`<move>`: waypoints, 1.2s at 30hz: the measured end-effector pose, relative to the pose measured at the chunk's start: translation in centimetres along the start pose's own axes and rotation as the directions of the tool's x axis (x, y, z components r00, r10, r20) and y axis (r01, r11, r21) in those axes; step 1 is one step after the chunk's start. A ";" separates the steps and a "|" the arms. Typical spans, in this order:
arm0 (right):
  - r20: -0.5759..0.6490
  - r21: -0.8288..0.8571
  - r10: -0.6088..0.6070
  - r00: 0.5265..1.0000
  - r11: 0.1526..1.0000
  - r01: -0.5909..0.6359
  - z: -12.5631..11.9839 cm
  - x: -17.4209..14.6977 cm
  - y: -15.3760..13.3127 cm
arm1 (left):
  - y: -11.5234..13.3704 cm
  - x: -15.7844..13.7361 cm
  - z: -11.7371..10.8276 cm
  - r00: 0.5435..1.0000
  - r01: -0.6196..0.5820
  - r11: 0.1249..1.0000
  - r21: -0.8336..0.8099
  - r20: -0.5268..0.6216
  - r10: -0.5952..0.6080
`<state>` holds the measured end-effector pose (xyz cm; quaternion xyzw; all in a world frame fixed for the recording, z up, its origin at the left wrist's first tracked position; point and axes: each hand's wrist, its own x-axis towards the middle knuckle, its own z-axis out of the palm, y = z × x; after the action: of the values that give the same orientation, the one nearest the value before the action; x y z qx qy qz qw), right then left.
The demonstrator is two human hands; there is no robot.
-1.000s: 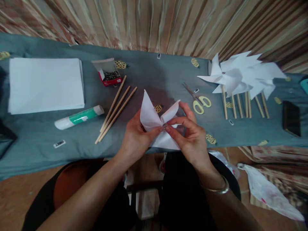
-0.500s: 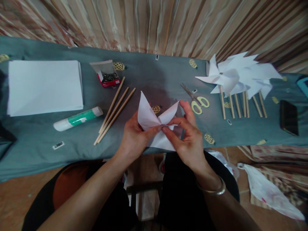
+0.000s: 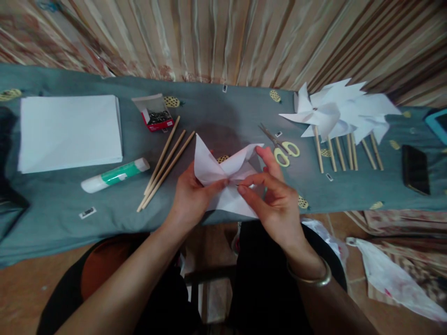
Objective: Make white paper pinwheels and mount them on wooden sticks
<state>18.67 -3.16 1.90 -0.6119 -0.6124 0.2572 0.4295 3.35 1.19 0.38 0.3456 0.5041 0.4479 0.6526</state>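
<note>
A white paper pinwheel (image 3: 233, 200) with its corners folded to the middle is held near the table's front edge. My left hand (image 3: 192, 195) is closed on its left side, the thumb pressing the folded tips at the centre. Just right of that centre, my right hand (image 3: 272, 195) pinches a small thin pin (image 3: 239, 185) between thumb and forefinger; its other fingers touch the upper right of the paper. The pin is mostly hidden by the fingertips. Behind the paper's right side lie scissors (image 3: 286, 150) with yellow-green handles.
Left of the paper lie three wooden sticks (image 3: 164, 170), an open red box (image 3: 157, 114) of small metal pins, a glue stick (image 3: 117, 176) and a paper stack (image 3: 70, 135). Finished pinwheels (image 3: 349, 109) on sticks and a phone (image 3: 415, 168) lie to the right.
My right fingertips have drawn slightly right, away from my left thumb, and the thin pin now shows between them. The paper's upper right flap has shifted. The camera view has moved slightly.
</note>
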 end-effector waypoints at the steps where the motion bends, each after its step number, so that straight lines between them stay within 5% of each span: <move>1: -0.018 0.034 0.014 1.000 0.999 -0.014 -0.5 0.1 0.3 | -0.1 0.1 -0.1 1.000 -0.002 1.000 -0.012 -0.011 0.002; 6: -0.160 -0.135 0.013 0.987 0.990 -0.035 -3.9 0.6 3.8 | 0.3 0.7 -0.8 0.998 -0.037 0.997 -0.065 -0.047 0.034; 12: -0.039 -0.370 -0.105 0.994 0.925 0.083 -4.7 -0.3 5.6 | 1.2 0.6 -1.1 0.997 0.002 0.988 -0.153 -0.077 -0.014; 24: 0.205 -0.130 -0.216 0.955 0.961 0.245 -2.3 -1.3 1.3 | 0.8 0.2 -0.8 0.999 0.054 0.975 -0.214 0.002 -0.054; 36: 0.065 -0.148 -0.182 0.981 0.971 0.190 -0.6 -0.7 0.9 | 0.1 -0.2 -0.3 0.998 0.062 0.974 -0.217 0.019 -0.059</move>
<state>19.56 -3.91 1.32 -0.5765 -0.6956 0.1833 0.3875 3.02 1.05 0.51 0.2594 0.4583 0.4780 0.7030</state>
